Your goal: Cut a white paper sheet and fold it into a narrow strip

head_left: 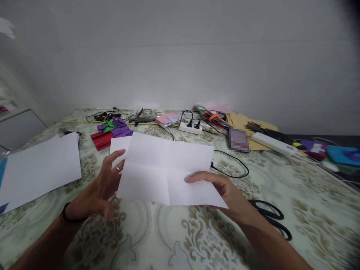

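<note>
A creased sheet of white paper [157,168] is held up over the patterned tablecloth, with fold lines crossing near its middle. My right hand [216,183] grips its right side, thumb on the front face and fingers hidden behind. At the sheet's left edge is my left hand [104,187], its thumb and fingers spread apart; some fingertips pass behind the paper, and I see no grip on it. Another piece of white paper [119,144] shows behind the sheet's upper left corner. Black-handled scissors [270,215] lie beside my right forearm, partly covered by it.
White sheets [42,168] lie at the left. Purple folded paper [120,128] and red paper [101,140] sit behind the hands. A power strip [190,128] with black plugs stands near the wall. A white box-like bar [272,144] rests on yellow paper [254,122] at the right.
</note>
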Tool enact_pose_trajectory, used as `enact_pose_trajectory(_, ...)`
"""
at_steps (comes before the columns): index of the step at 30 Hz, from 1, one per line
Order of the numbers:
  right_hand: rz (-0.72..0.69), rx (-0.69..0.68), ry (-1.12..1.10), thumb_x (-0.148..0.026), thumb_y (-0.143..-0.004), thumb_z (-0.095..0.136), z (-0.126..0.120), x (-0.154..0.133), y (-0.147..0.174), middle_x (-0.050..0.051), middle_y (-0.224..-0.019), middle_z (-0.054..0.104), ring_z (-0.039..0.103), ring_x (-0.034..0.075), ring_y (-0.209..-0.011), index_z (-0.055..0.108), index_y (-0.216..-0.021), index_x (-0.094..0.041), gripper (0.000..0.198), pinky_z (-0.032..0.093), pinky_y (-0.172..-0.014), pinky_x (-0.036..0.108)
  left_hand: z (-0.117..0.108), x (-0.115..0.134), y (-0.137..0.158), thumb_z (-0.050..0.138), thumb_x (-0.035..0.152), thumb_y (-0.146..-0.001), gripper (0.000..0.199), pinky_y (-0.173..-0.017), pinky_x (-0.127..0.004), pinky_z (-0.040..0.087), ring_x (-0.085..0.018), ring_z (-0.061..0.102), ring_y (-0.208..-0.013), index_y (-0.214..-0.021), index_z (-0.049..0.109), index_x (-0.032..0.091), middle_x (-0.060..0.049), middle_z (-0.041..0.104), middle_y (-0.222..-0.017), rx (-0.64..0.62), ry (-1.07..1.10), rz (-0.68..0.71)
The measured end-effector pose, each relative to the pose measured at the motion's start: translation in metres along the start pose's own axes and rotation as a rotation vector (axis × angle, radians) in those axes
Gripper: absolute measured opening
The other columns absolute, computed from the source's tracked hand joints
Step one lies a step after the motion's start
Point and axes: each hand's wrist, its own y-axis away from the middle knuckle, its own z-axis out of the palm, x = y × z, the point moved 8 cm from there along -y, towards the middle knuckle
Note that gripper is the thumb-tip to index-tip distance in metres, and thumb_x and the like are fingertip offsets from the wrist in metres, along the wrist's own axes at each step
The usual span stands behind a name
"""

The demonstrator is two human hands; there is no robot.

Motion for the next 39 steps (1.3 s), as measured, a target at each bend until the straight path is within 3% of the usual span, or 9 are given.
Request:
enact_pose_trajectory(2, 0.015, -0.012, -0.007, -0.045, -0.059, 0.097, 0.002, 0.001, 0.000, 0.006, -0.095, 0.076, 0.066, 0.018, -0.069, 0.084, -0.094, -0.026, 0.042, 0.052, -0.058, 0.025, -0.003, 0.006, 0.002, 0.104, 0.038, -0.048, 0.136, -0.094, -0.035, 0.053, -0.032, 0.062, -0.124, -0.159, 0.026, 0.049, -0.009, 0.059, -0.148, -0.011, -0.148, 0.098)
enact_pose_trajectory(6, 0.058, -0.027, -0.022, -0.034, -0.063, 0.096, 0.001, 0.006, -0.001, 0.004, -0.096, 0.076, 0.066, 0.016, -0.070, 0.083, -0.092, -0.027, 0.032, 0.052, -0.060, 0.022, 0.010, 0.006, -0.001, 0.096, 0.030, -0.067, 0.067, -0.092, -0.032, 0.054, -0.031, 0.067, -0.113, -0.129, 0.073, 0.036, -0.009, 0.073, -0.126, -0.027, -0.626, 0.094)
enact_pose_trajectory(9, 0.119, -0.190, 0.036, -0.032, -0.070, 0.092, 0.005, 0.012, 0.001, 0.005, -0.099, 0.077, 0.069, 0.017, -0.075, 0.083, -0.093, -0.025, 0.026, 0.054, -0.064, 0.022, 0.040, 0.000, -0.006, 0.090, 0.033, -0.074, 0.039, -0.091, -0.033, 0.056, -0.028, 0.072, -0.103, -0.112, 0.082, 0.033, -0.008, 0.078, -0.116, -0.188, -0.679, 0.102)
enact_pose_trajectory(14, 0.186, -0.340, 0.140, -0.034, -0.072, 0.090, 0.004, 0.015, 0.004, 0.007, -0.098, 0.078, 0.072, 0.020, -0.077, 0.083, -0.097, -0.023, 0.028, 0.057, -0.065, 0.024, 0.064, -0.020, -0.007, 0.087, 0.034, -0.079, 0.038, -0.079, -0.030, 0.059, -0.025, 0.076, -0.084, -0.115, 0.082, 0.025, -0.010, 0.082, -0.103, -0.292, -0.528, 0.090)
enact_pose_trajectory(20, 0.133, -0.182, 0.097, -0.032, -0.069, 0.092, -0.003, 0.007, 0.001, 0.006, -0.093, 0.079, 0.073, 0.019, -0.072, 0.084, -0.087, -0.026, 0.021, 0.057, -0.061, 0.022, 0.055, -0.010, -0.003, 0.087, 0.030, -0.078, 0.033, -0.077, -0.029, 0.057, -0.025, 0.077, -0.082, -0.111, 0.083, 0.030, -0.007, 0.084, -0.095, -0.143, -0.532, 0.156)
enact_pose_trajectory(26, -0.152, -0.095, 0.106, -0.026, -0.059, 0.099, -0.002, -0.012, 0.003, 0.007, -0.090, 0.080, 0.076, 0.021, -0.078, 0.087, -0.092, -0.032, 0.036, 0.060, -0.062, 0.022, 0.046, 0.013, 0.000, 0.089, 0.031, -0.076, 0.022, -0.083, -0.033, 0.057, -0.027, 0.076, -0.086, -0.097, 0.086, 0.035, -0.006, 0.084, -0.096, 0.025, -0.487, 0.194)
enact_pose_trajectory(29, -0.173, -0.087, 0.114, -0.027, -0.060, 0.099, 0.004, -0.016, 0.005, 0.008, -0.093, 0.081, 0.077, 0.023, -0.079, 0.087, -0.095, -0.033, 0.038, 0.061, -0.059, 0.024, 0.043, 0.015, 0.002, 0.087, 0.033, -0.078, 0.020, -0.081, -0.033, 0.055, -0.027, 0.075, -0.085, -0.098, 0.085, 0.036, -0.005, 0.084, -0.096, 0.028, -0.475, 0.217)
enact_pose_trajectory(34, -0.050, -0.077, 0.043, -0.041, -0.065, 0.096, 0.013, -0.016, 0.008, 0.008, -0.094, 0.080, 0.068, 0.016, -0.053, 0.087, -0.089, -0.032, 0.027, 0.054, -0.040, 0.023, 0.039, 0.019, 0.004, 0.085, 0.039, -0.079, 0.015, -0.081, -0.034, 0.052, -0.027, 0.071, -0.079, -0.094, 0.086, 0.036, -0.007, 0.083, -0.089, 0.021, -0.530, 0.234)
enact_pose_trajectory(39, -0.157, -0.006, 0.154, -0.043, -0.066, 0.095, 0.009, -0.028, 0.009, 0.007, -0.086, 0.082, 0.074, 0.021, -0.065, 0.087, -0.088, -0.033, 0.025, 0.060, -0.054, 0.027, 0.036, 0.021, 0.001, 0.087, 0.037, -0.074, 0.017, -0.071, -0.033, 0.051, -0.026, 0.068, -0.073, -0.090, 0.087, 0.033, -0.008, 0.082, -0.084, -0.004, -0.514, 0.174)
